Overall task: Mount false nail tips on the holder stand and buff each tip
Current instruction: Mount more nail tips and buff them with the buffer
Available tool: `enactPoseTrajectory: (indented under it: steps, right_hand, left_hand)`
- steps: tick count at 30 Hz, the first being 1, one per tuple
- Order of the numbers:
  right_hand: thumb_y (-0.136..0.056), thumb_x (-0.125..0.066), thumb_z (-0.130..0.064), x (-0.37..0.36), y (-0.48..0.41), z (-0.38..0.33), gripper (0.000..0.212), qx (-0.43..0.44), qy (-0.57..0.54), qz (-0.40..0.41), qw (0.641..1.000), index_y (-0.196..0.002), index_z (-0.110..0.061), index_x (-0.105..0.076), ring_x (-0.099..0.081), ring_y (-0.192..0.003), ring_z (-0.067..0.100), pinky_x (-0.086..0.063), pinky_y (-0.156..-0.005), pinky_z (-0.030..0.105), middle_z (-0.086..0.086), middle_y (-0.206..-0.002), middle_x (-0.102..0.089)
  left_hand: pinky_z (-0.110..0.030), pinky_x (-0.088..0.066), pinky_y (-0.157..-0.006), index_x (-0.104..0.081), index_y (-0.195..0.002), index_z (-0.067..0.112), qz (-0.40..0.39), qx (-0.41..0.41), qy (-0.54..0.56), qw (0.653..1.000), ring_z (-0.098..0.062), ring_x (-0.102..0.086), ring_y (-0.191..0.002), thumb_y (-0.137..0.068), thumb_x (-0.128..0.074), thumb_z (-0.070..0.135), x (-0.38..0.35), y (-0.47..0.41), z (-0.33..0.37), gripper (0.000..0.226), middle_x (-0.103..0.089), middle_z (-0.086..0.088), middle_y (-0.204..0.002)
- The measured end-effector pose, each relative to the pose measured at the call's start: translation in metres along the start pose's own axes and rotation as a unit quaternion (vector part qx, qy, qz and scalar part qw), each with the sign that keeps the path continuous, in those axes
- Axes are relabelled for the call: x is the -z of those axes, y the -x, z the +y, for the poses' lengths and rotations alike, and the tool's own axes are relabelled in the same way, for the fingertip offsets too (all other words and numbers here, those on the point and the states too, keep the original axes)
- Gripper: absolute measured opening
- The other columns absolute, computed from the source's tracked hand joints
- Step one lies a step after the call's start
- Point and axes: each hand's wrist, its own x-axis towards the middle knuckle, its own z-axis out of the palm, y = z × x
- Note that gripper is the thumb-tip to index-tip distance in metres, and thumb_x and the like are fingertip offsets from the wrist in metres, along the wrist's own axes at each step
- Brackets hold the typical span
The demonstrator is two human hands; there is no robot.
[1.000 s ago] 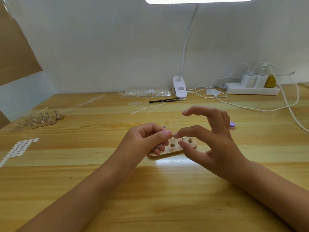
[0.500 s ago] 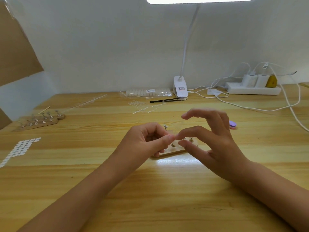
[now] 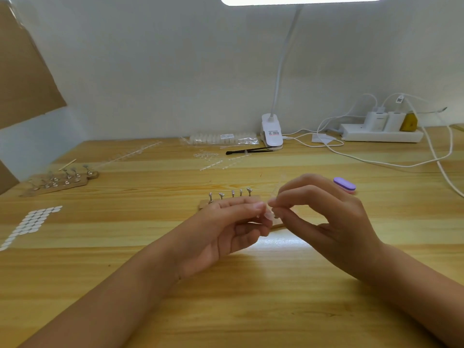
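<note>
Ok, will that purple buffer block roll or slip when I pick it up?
Unlikely to roll: the purple buffer block lies flat and oblong. Looks like light foam, so probably easy to lift; matte top, likely not slippery.

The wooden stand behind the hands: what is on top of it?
Five small metal pegs stand in a row on the wooden stand. The left hand and right hand cover its near part.

On your bench (image 3: 251,310) the holder stand (image 3: 232,197) sat at the middle, the buffer block (image 3: 344,184) to its right. Spare stands (image 3: 59,183) lay far left, adhesive dots (image 3: 31,223) near left, and the lamp clamp (image 3: 271,131) and power strip (image 3: 381,136) far right.
</note>
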Motion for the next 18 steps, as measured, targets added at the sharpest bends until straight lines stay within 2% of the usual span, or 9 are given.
enactPoseTrajectory:
  steps: [4, 8, 10, 15, 18]
  right_hand:
    - [-0.09, -0.064, -0.013, -0.0017, 0.001, 0.0008, 0.012, -0.026, -0.015, 0.005, 1.0, -0.093, -0.003, -0.071, -0.064, -0.088, 0.016, -0.046, -0.082, 0.022, 0.004, -0.093, -0.066]
    - [-0.088, -0.066, -0.007, -0.0022, 0.0013, 0.0019, 0.008, -0.058, -0.059, 0.012, 0.997, -0.095, -0.004, -0.068, -0.065, -0.092, 0.017, -0.05, -0.081, 0.027, 0.004, -0.095, -0.066]
    - [-0.086, -0.07, -0.003, -0.0031, 0.0012, 0.0032, 0.014, -0.079, -0.061, 0.015, 0.995, -0.099, -0.006, -0.067, -0.063, -0.09, 0.014, -0.05, -0.08, 0.026, 0.003, -0.095, -0.067]
    - [-0.083, -0.07, 0.007, -0.0083, 0.0014, 0.0078, 0.022, -0.125, -0.065, -0.009, 0.99, -0.103, -0.004, -0.07, -0.062, -0.089, 0.012, -0.049, -0.082, 0.022, 0.004, -0.093, -0.067]
    - [-0.083, -0.071, 0.007, -0.0093, 0.0011, 0.0094, 0.02, -0.15, -0.061, -0.026, 0.986, -0.098, -0.006, -0.071, -0.062, -0.086, 0.014, -0.05, -0.079, 0.027, 0.001, -0.092, -0.067]
  left_hand:
    - [-0.015, -0.056, -0.067, -0.077, -0.081, 0.014, -0.012, 0.024, 0.078, 0.997, -0.013, -0.072, -0.087, -0.087, -0.067, 0.021, 0.0027, -0.001, -0.0001, 0.014, -0.073, -0.006, -0.095]
    - [-0.018, -0.058, -0.068, -0.075, -0.078, 0.012, -0.016, 0.024, 0.132, 0.991, -0.018, -0.073, -0.09, -0.081, -0.075, 0.021, 0.0043, 0.0004, 0.0012, 0.009, -0.073, -0.014, -0.104]
    - [-0.018, -0.058, -0.067, -0.074, -0.075, 0.012, 0.0, 0.013, 0.152, 0.988, -0.018, -0.073, -0.088, -0.082, -0.075, 0.018, 0.0054, 0.0003, 0.0027, 0.01, -0.072, -0.017, -0.107]
    - [-0.017, -0.058, -0.068, -0.075, -0.072, 0.018, 0.042, -0.034, 0.095, 0.994, -0.016, -0.073, -0.089, -0.084, -0.068, 0.024, 0.006, -0.0015, 0.0042, 0.016, -0.072, -0.016, -0.113]
    - [-0.017, -0.057, -0.069, -0.077, -0.073, 0.022, 0.05, -0.056, 0.051, 0.996, -0.013, -0.072, -0.089, -0.085, -0.066, 0.026, 0.0038, -0.0024, 0.0021, 0.017, -0.073, -0.013, -0.115]
